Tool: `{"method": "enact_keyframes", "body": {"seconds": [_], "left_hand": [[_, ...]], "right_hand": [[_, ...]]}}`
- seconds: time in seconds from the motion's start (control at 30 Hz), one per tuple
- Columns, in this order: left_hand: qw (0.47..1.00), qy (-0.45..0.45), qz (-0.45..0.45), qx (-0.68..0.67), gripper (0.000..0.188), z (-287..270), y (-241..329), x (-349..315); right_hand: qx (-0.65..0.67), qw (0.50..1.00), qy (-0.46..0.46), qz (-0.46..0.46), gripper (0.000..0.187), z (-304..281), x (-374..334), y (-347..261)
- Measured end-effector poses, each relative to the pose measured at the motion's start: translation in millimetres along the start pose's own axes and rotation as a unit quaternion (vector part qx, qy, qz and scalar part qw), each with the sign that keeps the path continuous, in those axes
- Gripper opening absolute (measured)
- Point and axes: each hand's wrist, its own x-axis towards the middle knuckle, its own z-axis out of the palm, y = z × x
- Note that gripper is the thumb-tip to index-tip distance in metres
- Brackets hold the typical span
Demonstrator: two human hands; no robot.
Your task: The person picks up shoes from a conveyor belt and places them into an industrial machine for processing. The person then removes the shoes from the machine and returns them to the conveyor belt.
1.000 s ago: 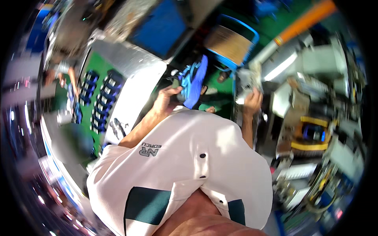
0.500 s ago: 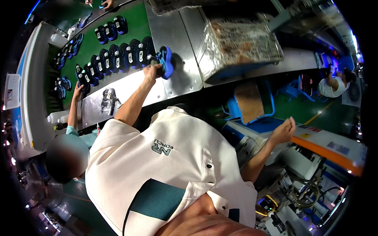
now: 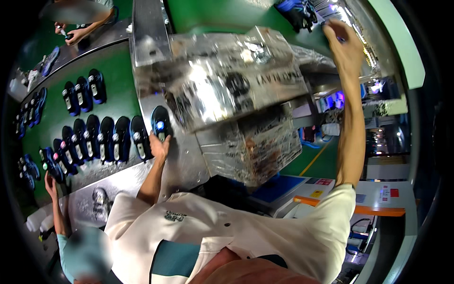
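A dark shoe with a blue sole edge [image 3: 161, 122] sits at the right end of a long row, on the metal edge beside the green belt. Its near end is in the grip of my left hand [image 3: 160, 147], fingers wrapped round it. My right hand [image 3: 347, 47] is raised far out to the right, fingers loosely bent with a gap between them and the thumb; I see nothing held. Closest to it are dark and blue shoes [image 3: 299, 14] on a green surface, apart from the fingertips. Several matching shoes [image 3: 107, 139] stand side by side on the green belt [image 3: 52, 106].
A plastic-wrapped machine housing [image 3: 231, 78] rises between my arms. At my left, a co-worker's hand [image 3: 51, 185] touches a shoe at the row's far end. Another person's hands [image 3: 73, 35] work across the belt. A plastic-covered shoe [image 3: 100, 203] lies on the metal ledge.
My right arm has swung from low on the right up and forward past the wrapped housing. The view has turned rightward. My left hand still grips the shoe, now upright in the row.
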Motion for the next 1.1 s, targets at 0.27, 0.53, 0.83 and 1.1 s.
{"method": "enact_keyframes", "body": {"seconds": [0.27,0.53,0.83,1.1], "left_hand": [[0.994,0.029,0.047,-0.091,0.083,23.6,-14.7,-2.6],[0.992,0.101,0.032,-0.064,0.085,56.4,-20.4,-1.8],[0.965,-0.113,0.211,-0.105,0.071,-37.7,23.4,-81.6],[0.444,-0.831,0.167,-0.29,0.075,-100.8,183.0,-267.7]], "right_hand": [[-0.095,0.875,-0.246,0.406,0.099,107.7,147.0,121.1],[0.173,0.833,-0.327,0.411,0.057,107.9,114.1,121.2],[0.009,0.97,-0.184,0.159,0.048,-21.9,43.3,30.6],[-0.093,0.995,0.007,-0.03,0.077,-178.7,-201.9,-84.9]]}}
